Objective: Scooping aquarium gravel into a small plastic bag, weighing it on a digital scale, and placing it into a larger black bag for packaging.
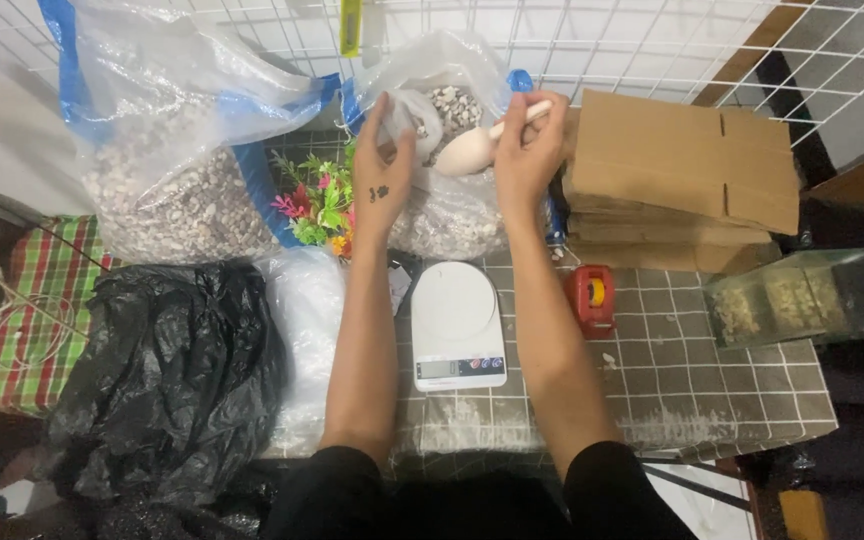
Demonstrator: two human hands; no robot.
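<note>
Scoop [474, 150], pale wood-coloured, sits at about 12 o'clock in the head view, its bowl turned toward the open mouth of a small clear bag [422, 112]. Right hand [529, 150] is curled around the scoop's handle, fingers wrapped, thumb side toward the bowl. Left hand [384, 165] pinches the rim of the small clear bag between thumb and fingers, holding the mouth open; a small dark mark shows on the back of this hand. Both hands are raised over a larger clear sack of pale pebbles [452, 215], which stands at 12 o'clock just beyond the scale.

White kitchen scale [456, 322] lies at centre on the grey tiled table [692, 390], between the two forearms, platform bare; display reading too small to tell.

At 10 o'clock: big clear sack of gravel [177, 195] with blue edging. Between the two sacks: bunch of artificial plants [317, 200], green with pink and orange. At 8 o'clock: crumpled black plastic bag [177, 380]; at 9 o'clock, checked red-green bag [27, 315]. At 2 o'clock: stack of flat cardboard [677, 180]. Just right of the scale: red tape measure [592, 297]. At 3 o'clock: clear box [802, 300] holding tan granular material. White wire grid [602, 40] runs along the back
</note>
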